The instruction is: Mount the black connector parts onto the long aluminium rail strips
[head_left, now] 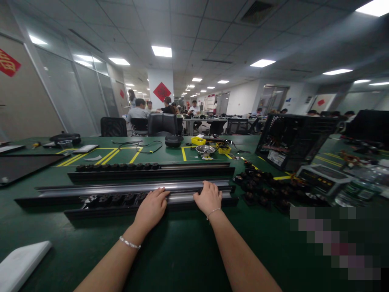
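Note:
Both of my hands rest on a long black rail (pixel 100 201) that lies across the green table in front of me. My left hand (pixel 152 207) lies flat on its silver middle strip, fingers together. My right hand (pixel 208 197) presses on the same rail a little to the right, fingers curled over its far edge. Several black round parts sit in the rail's slot left of my left hand. A second silver and black rail (pixel 121 189) lies just behind, and a third black rail (pixel 146 169) with a row of black parts lies farther back.
A heap of black small parts (pixel 261 188) lies right of the rails. A black open case (pixel 291 140) stands at the right. A metal bowl (pixel 205 151) and yellow trays (pixel 198 140) sit farther back. A white slab (pixel 21 263) lies near left. People sit at distant desks.

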A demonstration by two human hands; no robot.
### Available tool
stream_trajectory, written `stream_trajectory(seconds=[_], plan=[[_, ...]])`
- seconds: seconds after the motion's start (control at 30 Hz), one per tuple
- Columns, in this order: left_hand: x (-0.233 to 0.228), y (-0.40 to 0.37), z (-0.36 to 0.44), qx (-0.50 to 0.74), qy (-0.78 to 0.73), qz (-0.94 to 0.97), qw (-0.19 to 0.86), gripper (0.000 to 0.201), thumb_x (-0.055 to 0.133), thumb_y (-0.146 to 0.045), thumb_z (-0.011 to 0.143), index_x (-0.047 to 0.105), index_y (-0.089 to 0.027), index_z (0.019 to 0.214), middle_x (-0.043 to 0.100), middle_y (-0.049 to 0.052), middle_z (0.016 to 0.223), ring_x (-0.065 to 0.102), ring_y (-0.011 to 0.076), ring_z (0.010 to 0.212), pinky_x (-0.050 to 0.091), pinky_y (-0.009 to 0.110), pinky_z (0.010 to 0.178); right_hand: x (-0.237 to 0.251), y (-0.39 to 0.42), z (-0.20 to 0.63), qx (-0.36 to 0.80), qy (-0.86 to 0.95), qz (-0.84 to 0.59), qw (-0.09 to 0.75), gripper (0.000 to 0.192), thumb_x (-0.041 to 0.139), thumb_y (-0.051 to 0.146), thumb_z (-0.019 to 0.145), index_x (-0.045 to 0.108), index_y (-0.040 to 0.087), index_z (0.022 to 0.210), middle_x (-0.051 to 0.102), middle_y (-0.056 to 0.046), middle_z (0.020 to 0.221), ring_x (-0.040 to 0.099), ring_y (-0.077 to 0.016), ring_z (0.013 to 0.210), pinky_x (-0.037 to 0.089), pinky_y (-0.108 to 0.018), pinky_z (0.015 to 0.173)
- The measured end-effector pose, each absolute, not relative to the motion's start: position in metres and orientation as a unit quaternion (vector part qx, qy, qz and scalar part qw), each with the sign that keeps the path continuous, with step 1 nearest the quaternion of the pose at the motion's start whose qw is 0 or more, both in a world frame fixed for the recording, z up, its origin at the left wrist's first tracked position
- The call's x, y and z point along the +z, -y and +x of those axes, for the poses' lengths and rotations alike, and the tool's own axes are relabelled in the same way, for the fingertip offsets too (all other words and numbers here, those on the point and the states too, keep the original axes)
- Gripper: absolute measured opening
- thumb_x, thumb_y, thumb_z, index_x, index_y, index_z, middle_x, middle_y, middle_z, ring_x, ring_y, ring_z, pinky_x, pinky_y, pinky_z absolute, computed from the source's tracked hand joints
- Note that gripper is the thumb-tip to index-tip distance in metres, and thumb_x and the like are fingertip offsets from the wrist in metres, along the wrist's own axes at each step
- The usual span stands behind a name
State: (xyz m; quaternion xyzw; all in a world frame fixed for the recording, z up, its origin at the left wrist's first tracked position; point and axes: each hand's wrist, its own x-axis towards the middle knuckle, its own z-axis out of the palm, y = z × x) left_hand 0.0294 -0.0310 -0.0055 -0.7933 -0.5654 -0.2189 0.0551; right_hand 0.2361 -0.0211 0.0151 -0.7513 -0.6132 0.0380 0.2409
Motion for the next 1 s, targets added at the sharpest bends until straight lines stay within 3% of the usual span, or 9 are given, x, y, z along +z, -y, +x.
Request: stream_trajectory(seconds=[0.63, 1.0], plan=[[-0.006, 0.029, 0.030, -0.218, 0.566, -0.793, 0.054, 0.040, 0.033, -0.022, 0.086, 0.060, -0.020, 0.115, 0.057, 0.008, 0.126, 0.049, 0.0216, 0.120, 0.036, 0.043, 0.104, 0.021, 0.016, 0.256, 0.067, 0.588, -0.786, 0.177, 0.058, 0.048, 0.038, 0.072, 0.043, 0.016, 0.126, 0.042, -0.014, 0.135, 0.027, -0.0324, 0.129, 0.021, -0.056, 0.100], [-0.007, 0.030, 0.029, -0.224, 0.562, -0.793, 0.067, 0.040, 0.034, -0.022, 0.085, 0.060, -0.020, 0.115, 0.058, 0.008, 0.124, 0.049, 0.0209, 0.119, 0.036, 0.041, 0.104, 0.013, 0.022, 0.266, 0.035, 0.604, -0.766, 0.218, 0.046, 0.049, 0.044, 0.072, 0.056, 0.018, 0.109, 0.055, -0.010, 0.121, 0.037, -0.0273, 0.122, 0.024, -0.041, 0.100]])
